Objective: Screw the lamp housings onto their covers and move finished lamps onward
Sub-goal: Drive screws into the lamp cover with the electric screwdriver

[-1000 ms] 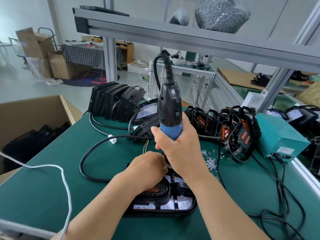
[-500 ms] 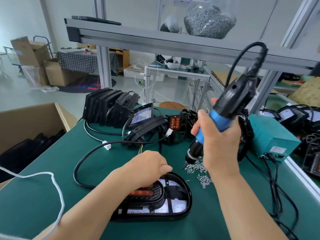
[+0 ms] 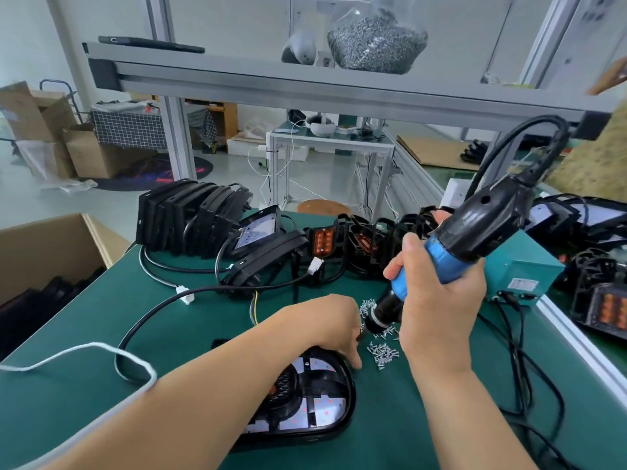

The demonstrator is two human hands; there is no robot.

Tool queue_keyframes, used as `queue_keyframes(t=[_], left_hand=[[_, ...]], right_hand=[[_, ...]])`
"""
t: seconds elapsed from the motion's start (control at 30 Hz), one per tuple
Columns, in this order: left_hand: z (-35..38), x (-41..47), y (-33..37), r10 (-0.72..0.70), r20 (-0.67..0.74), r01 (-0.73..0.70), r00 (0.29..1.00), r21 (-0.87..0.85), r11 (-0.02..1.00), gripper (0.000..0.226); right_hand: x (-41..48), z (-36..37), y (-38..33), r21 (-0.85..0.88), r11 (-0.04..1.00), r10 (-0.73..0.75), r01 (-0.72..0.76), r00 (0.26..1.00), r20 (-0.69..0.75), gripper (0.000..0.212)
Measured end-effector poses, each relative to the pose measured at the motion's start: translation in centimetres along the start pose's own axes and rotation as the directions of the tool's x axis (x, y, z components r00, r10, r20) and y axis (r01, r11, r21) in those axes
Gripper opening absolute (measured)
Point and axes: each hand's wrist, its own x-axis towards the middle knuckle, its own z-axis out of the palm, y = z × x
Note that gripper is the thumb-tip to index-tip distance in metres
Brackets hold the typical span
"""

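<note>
One head cam, wide-angle, faces fwd & down onto green bench, close-up, room bg beyond

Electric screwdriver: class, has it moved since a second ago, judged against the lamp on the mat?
Yes. The electric screwdriver has left the lamp and swung right, its tip now tilted over the loose screws, held by the right hand.

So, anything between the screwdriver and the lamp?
Yes: the left hand lies over the far edge of the lamp, beside the tip of the screwdriver. The right hand holds it tilted over the loose screws.
</note>
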Motion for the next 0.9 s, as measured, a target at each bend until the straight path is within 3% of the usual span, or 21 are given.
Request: queue_keyframes(t=[0.27,0.47,0.67,0.77,0.83,0.9], left_hand=[[1.8,1.2,-0.1,0.007,-0.035,-0.003,0.999,0.099,0.995,0.013],[2.4,2.8,-0.9,-0.123,-0.087,0.134,0.989,0.134,0.982,0.037],[2.7,1.4,-1.5,-0.06,-0.111,0.071,0.992,0.099,0.993,0.032],[1.5,-0.3,-1.8,-0.022,-0.176,0.0,0.984,-0.128,0.992,0.025],[0.7,-1.8,-2.3,-0.016,-0.273,-0.102,0.962,-0.412,0.905,0.02],[0.2,-3.5,-2.9,-0.012,-0.362,-0.212,0.932,-0.571,0.793,0.018]], right_hand=[[0.0,-0.6,-0.3,0.023,1.0,-0.01,0.011,0.999,-0.043,0.022],[-0.2,-0.3,-0.9,0.019,0.999,-0.031,0.031,0.999,-0.021,0.02],[-0.5,-0.4,-0.8,0.025,1.0,0.004,-0.003,1.0,-0.03,0.029],[-0.4,-0.5,-0.8,0.022,1.0,-0.009,0.01,0.998,-0.055,0.02],[-0.3,-0.6,-1.0,0.037,0.999,-0.021,0.024,0.997,-0.073,0.022],[0.0,-0.6,-1.1,0.079,0.996,-0.036,0.044,0.995,-0.097,0.025]])
